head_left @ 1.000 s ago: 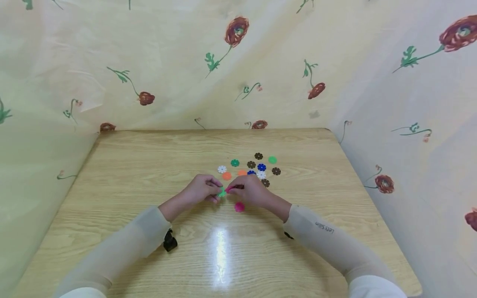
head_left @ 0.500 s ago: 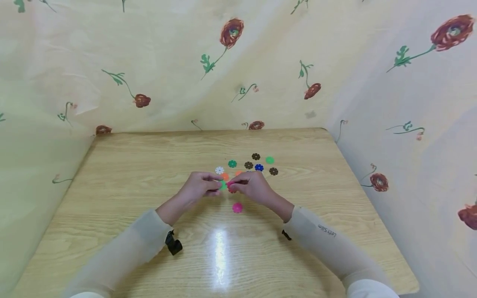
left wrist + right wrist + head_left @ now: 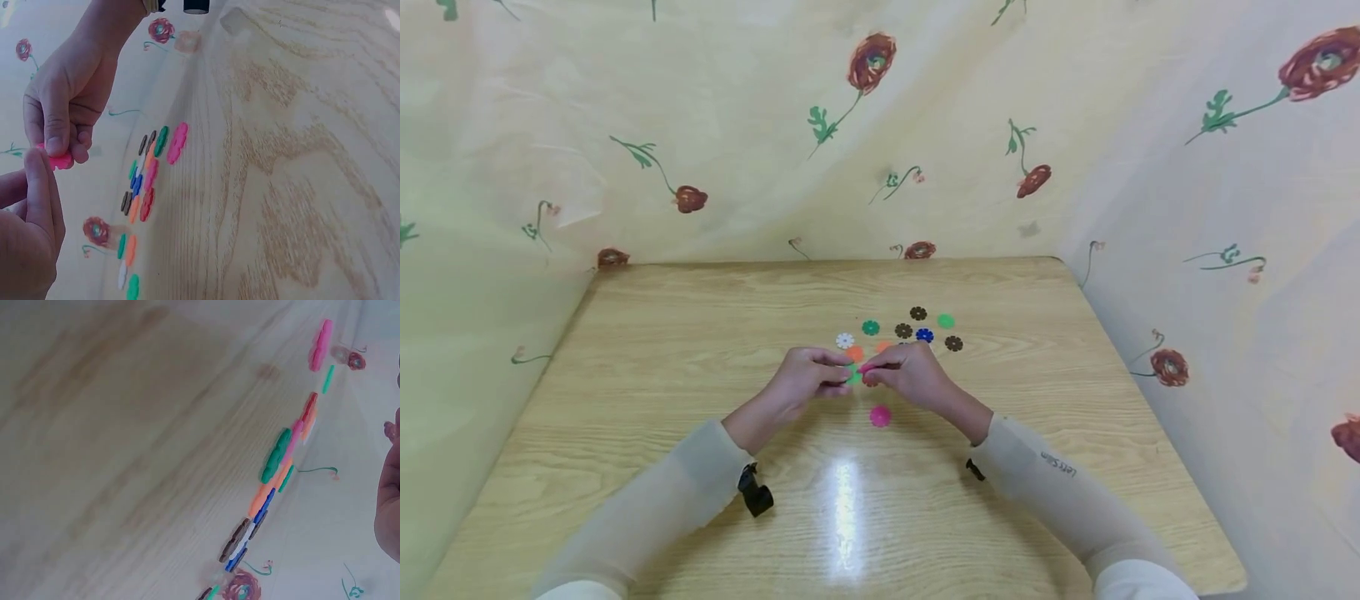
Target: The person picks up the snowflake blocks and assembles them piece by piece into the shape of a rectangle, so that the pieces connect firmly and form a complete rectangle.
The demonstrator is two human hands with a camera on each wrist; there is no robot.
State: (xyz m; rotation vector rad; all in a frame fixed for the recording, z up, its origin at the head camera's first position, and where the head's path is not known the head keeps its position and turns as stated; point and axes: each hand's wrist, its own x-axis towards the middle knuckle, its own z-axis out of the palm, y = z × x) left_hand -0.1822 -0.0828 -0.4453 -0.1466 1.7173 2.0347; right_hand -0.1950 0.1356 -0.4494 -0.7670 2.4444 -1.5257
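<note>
In the head view my left hand [image 3: 805, 375] pinches a green notched plastic disc [image 3: 854, 375] between thumb and fingers. Facing it, my right hand [image 3: 916, 373] pinches a pink notched disc [image 3: 867, 367], whose edge meets the green one in this view. From the left wrist, the right hand's thumb [image 3: 56, 128] presses on the pink disc [image 3: 60, 161], while the left fingertips are right at its edge. A loose pink disc [image 3: 880, 417] lies on the table nearer the body, and part of a red disc [image 3: 870, 382] shows below the right hand.
Several loose discs lie beyond the hands, among them a white one [image 3: 845, 341], a dark green one [image 3: 870, 327], a blue one [image 3: 924, 335] and a brown one [image 3: 953, 343]. A black wrist device [image 3: 756, 493] hangs by the left sleeve. Flowered cloth [image 3: 737, 125] surrounds the wooden table.
Both hands have risen slightly away from the body with their discs still pinched. The red disc below the right hand has come into view. The pink and green discs now meet more closely.
</note>
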